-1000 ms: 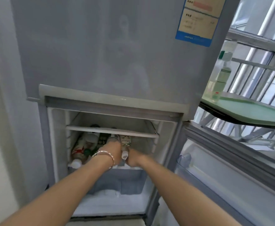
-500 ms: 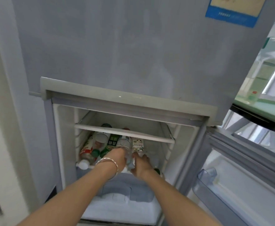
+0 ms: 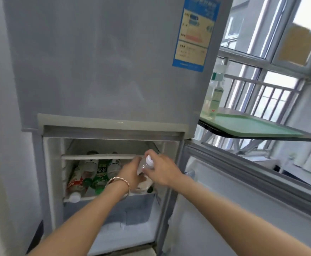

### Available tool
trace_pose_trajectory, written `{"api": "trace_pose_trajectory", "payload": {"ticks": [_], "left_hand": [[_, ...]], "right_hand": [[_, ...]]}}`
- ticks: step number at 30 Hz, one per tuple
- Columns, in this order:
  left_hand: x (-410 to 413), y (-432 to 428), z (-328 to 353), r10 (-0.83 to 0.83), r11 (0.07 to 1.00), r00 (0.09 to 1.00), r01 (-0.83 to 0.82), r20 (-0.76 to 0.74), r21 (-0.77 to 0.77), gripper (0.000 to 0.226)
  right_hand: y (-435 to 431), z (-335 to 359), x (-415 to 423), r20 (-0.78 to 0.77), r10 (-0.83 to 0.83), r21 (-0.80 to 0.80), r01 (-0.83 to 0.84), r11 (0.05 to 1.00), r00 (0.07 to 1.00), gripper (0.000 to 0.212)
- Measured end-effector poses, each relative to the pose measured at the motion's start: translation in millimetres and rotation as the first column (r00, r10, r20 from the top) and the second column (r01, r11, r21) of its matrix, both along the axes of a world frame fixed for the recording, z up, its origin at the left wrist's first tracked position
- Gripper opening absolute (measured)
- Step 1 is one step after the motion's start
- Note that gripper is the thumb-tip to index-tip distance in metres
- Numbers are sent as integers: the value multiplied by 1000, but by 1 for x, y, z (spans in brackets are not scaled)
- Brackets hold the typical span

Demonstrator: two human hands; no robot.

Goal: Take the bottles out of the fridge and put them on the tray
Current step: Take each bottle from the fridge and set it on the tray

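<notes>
While both hands were at the mouth of the fridge [image 3: 103, 71], I judged the step to be lifting one bottle out of the low shelf. My right hand [image 3: 163, 169] was closed round a clear bottle [image 3: 145, 166] w/ a white cap, cap end up, just in front of the shelf rail. My left hand [image 3: 132, 172], the one w/ the bracelet [image 3: 118, 182], was touching the same bottle from the other side; its fingers curled on the bottle's body, so I took it as gripping too, but that part was blurry.

Next move, as I saw it: pull the bottle clear of the rail, swing it up and to the right past the open door [image 3: 243, 200], and stand it on the green tray [image 3: 252, 124]. That tray sat on the dark counter [image 3: 261, 136] by the window, well apart from the shelf and higher, so the arm had to go up a good way. One hand should be enough to carry it.

Count, as best I could:
- Bottle in hand: 1.
- Bottles on the tray: 1, a tall bottle [image 3: 214, 100] w/ a green label, standing up at the tray's left end.
- Bottles lying on the fridge shelf: approx 4 in plain sight, incl. a red-label bottle [image 3: 75, 182] w/ a white cap at the far left and a green-label bottle [image 3: 100, 174] next to it. Maybe more under my hands; couldn't tell.
- Trays: 1.

So most of the job was not yet done.
</notes>
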State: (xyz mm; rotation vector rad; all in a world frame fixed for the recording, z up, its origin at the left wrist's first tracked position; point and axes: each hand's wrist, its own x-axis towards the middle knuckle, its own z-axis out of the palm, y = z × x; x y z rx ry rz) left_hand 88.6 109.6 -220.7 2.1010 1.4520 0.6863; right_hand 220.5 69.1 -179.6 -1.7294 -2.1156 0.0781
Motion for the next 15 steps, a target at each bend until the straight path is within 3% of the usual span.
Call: {"api": "trace_pose_trajectory", "payload": {"ticks": [3, 10, 13, 15], "left_hand": [[1, -20, 32, -61, 997, 998, 60, 22, 52, 54], [19, -78, 142, -123, 955, 992, 111, 25, 274, 44], [40, -98, 192, -142, 921, 989, 116, 42, 372, 51], [60, -105, 221, -177, 899, 981, 126, 85, 419, 58]], "right_hand": [[-32, 48, 7, -42, -33, -96, 29, 995, 999, 55], [-100, 109, 33, -344, -150, -92, 126, 988, 927, 75], [-124, 120, 42, -555, -107, 16, 139, 990, 825, 66], [-132, 128, 50, -587, -72, 132, 183, 974, 806, 75]]}}
